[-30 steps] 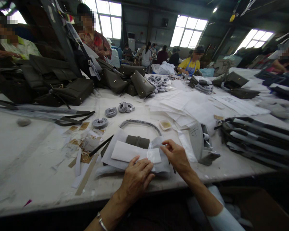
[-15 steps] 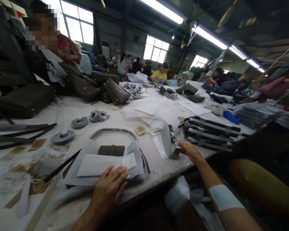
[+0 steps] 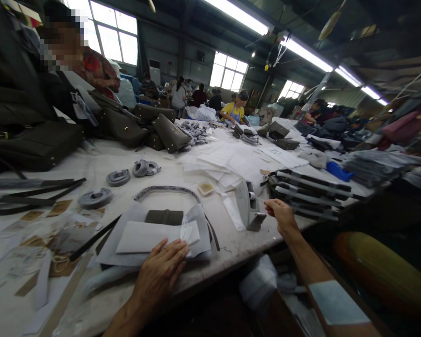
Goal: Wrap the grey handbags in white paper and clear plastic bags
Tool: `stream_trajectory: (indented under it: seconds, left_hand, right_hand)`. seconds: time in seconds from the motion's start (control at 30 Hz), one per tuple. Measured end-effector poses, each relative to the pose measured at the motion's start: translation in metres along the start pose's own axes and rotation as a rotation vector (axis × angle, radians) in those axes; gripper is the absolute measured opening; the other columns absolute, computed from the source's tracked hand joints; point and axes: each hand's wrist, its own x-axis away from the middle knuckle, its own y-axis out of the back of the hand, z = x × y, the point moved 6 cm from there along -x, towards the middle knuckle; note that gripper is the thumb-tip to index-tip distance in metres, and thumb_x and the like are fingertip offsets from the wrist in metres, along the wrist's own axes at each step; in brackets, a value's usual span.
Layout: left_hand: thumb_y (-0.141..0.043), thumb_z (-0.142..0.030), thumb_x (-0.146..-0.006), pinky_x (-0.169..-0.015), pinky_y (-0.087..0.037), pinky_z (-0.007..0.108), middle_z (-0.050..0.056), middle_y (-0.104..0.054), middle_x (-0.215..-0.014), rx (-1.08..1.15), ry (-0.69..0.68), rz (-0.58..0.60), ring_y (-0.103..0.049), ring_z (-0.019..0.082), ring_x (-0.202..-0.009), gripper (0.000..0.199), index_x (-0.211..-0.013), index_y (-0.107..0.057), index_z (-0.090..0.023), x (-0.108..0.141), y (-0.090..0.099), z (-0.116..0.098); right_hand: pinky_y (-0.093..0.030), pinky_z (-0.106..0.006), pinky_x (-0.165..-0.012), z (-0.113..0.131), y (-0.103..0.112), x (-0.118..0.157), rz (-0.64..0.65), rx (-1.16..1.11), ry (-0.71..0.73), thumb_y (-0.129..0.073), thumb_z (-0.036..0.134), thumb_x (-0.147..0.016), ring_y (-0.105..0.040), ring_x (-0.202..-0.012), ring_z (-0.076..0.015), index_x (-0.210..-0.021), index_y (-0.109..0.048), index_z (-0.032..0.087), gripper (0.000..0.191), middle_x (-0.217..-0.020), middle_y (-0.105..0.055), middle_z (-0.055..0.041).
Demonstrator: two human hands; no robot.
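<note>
My left hand (image 3: 164, 264) lies flat, fingers stretched, on the near edge of a folded white sheet (image 3: 140, 238). Under that sheet, white wrapping paper (image 3: 108, 252) covers part of a dark olive bag (image 3: 164, 217), whose wrapped handle (image 3: 168, 189) arches behind it. A clear plastic piece (image 3: 186, 230) rests at the folded sheet's right end. To the right stands a grey tape dispenser (image 3: 243, 206). Just beside it my right hand (image 3: 282, 215) is closed in a pinch, with a faint strip of clear tape running from the dispenser to its fingertips.
Flat dark pieces with pale wrapping form a stack (image 3: 307, 194) to the right. Coiled grey straps (image 3: 95, 198) and brown paper scraps lie left. White sheets (image 3: 217, 161) spread behind a small dish (image 3: 205, 188). Olive bags (image 3: 170, 133) and several people are farther back.
My right hand has moved from the front of the tape dispenser slightly up and right, drawing out tape. My left hand stays on the folded sheet.
</note>
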Motion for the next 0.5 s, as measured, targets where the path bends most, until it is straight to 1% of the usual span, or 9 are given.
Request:
stream_trajectory:
  seconds: [0.07,0.13,0.27,0.33,0.37,0.4,0.43,0.47,0.5]
  left_hand:
    - [-0.047,-0.018,-0.093,-0.106,-0.042,0.036,0.002,-0.07,-0.119,0.013,0.014,0.002,-0.066,0.017,-0.109,0.032,-0.121,-0.061,-0.025,0.0,0.0,0.001]
    - [-0.047,-0.018,-0.094,-0.107,-0.04,0.036,0.001,-0.07,-0.12,0.023,0.032,0.007,-0.065,0.017,-0.111,0.032,-0.122,-0.061,-0.025,0.0,-0.001,0.001]
    - [-0.047,-0.019,-0.095,-0.108,-0.04,0.036,0.001,-0.07,-0.12,0.08,0.068,0.008,-0.063,0.016,-0.113,0.03,-0.12,-0.062,-0.026,0.0,0.002,-0.001]
    - [-0.047,-0.019,-0.095,-0.108,-0.04,0.036,0.002,-0.07,-0.12,0.105,0.084,0.023,-0.063,0.016,-0.114,0.029,-0.119,-0.062,-0.025,-0.001,0.004,-0.002]
    - [-0.047,-0.019,-0.095,-0.108,-0.04,0.036,0.002,-0.07,-0.12,0.114,0.093,0.035,-0.063,0.016,-0.114,0.029,-0.119,-0.063,-0.025,-0.002,0.005,-0.002]
    - [-0.046,-0.018,-0.095,-0.108,-0.039,0.037,0.003,-0.069,-0.121,0.123,0.103,0.054,-0.063,0.016,-0.114,0.029,-0.119,-0.063,-0.024,-0.002,0.005,-0.003]
    - [-0.046,-0.018,-0.096,-0.108,-0.039,0.037,0.003,-0.069,-0.121,0.131,0.113,0.071,-0.062,0.017,-0.114,0.029,-0.119,-0.063,-0.024,-0.003,0.004,-0.003]
    - [-0.046,-0.018,-0.096,-0.109,-0.039,0.038,0.003,-0.069,-0.122,0.138,0.124,0.083,-0.062,0.017,-0.115,0.029,-0.119,-0.062,-0.024,-0.003,0.004,-0.003]
    - [-0.047,-0.019,-0.096,-0.109,-0.038,0.039,0.002,-0.069,-0.122,0.146,0.135,0.091,-0.062,0.017,-0.115,0.028,-0.119,-0.062,-0.024,-0.003,0.004,-0.003]
  right_hand:
    - [-0.045,-0.026,-0.051,-0.007,0.009,0.011,-0.037,-0.011,-0.005,-0.065,0.044,-0.057,-0.056,-0.055,-0.015,-0.062,-0.061,0.02,0.025,-0.057,-0.06,-0.0012]
    - [-0.043,-0.026,-0.047,-0.023,0.012,0.025,-0.049,-0.01,-0.039,-0.064,0.045,-0.056,-0.052,-0.05,-0.014,-0.059,-0.06,0.021,0.025,-0.054,-0.058,-0.0001]
    - [-0.04,-0.03,-0.043,-0.066,0.009,0.054,-0.033,0.04,-0.125,-0.064,0.044,-0.051,-0.047,-0.043,-0.0153,-0.053,-0.058,0.022,0.023,-0.047,-0.054,0.0001]
    - [-0.041,-0.031,-0.043,-0.078,0.007,0.063,-0.003,0.068,-0.156,-0.067,0.043,-0.048,-0.047,-0.044,-0.0168,-0.052,-0.059,0.022,0.023,-0.048,-0.054,-0.0011]
    - [-0.042,-0.032,-0.045,-0.078,0.006,0.066,0.023,0.077,-0.16,-0.068,0.043,-0.048,-0.049,-0.046,-0.0178,-0.052,-0.061,0.022,0.023,-0.049,-0.056,-0.002]
    - [-0.043,-0.033,-0.047,-0.072,0.002,0.068,0.071,0.089,-0.145,-0.07,0.043,-0.05,-0.051,-0.048,-0.0189,-0.054,-0.063,0.022,0.023,-0.052,-0.057,-0.0032]
    - [-0.044,-0.034,-0.05,-0.06,-0.005,0.07,0.147,0.106,-0.111,-0.07,0.044,-0.054,-0.053,-0.051,-0.0199,-0.056,-0.065,0.022,0.023,-0.055,-0.059,-0.0042]
    - [-0.045,-0.034,-0.054,-0.044,-0.017,0.074,0.253,0.129,-0.059,-0.07,0.045,-0.06,-0.054,-0.055,-0.0206,-0.058,-0.066,0.023,0.023,-0.058,-0.06,-0.0047]
    - [-0.046,-0.034,-0.058,-0.022,-0.033,0.079,0.391,0.163,0.007,-0.069,0.046,-0.066,-0.056,-0.058,-0.0208,-0.061,-0.067,0.023,0.023,-0.06,-0.062,-0.005]
